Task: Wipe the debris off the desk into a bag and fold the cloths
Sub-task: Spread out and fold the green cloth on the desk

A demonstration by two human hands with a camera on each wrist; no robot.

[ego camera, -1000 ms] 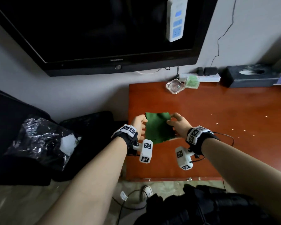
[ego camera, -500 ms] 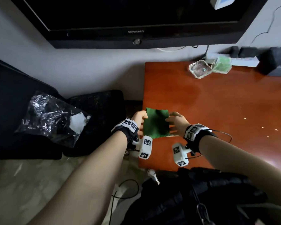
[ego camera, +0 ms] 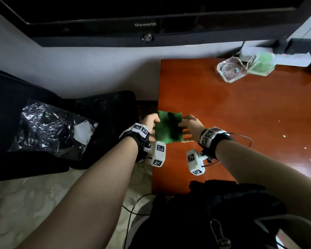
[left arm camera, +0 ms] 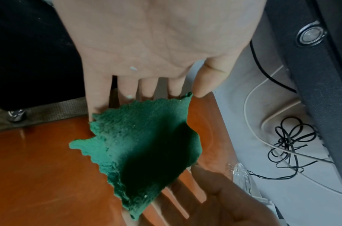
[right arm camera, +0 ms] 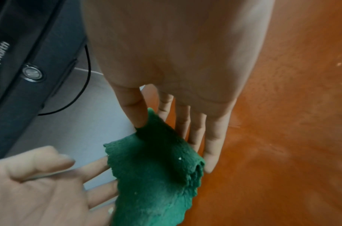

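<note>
The green cloth (ego camera: 169, 127) now hangs at the surface's (ego camera: 241, 112) left edge, having drifted leftward with both hands. The left hand (ego camera: 150, 122) and right hand (ego camera: 191, 125) each pinch a top corner, thumb over straight fingers (right arm camera: 212, 145), I think. Open floor lies left, bare wood right. The cloth is fuzzy, scallop-edged, flecked with pale crumbs.

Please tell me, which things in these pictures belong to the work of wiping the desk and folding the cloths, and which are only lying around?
For the job:
- green cloth, pinched between left hand and right hand
- desk
- pale crumbs on the desk
- clear plastic bag on the black seat

Only lying around:
- television
- glass ashtray
- power strip
- black cable
</note>
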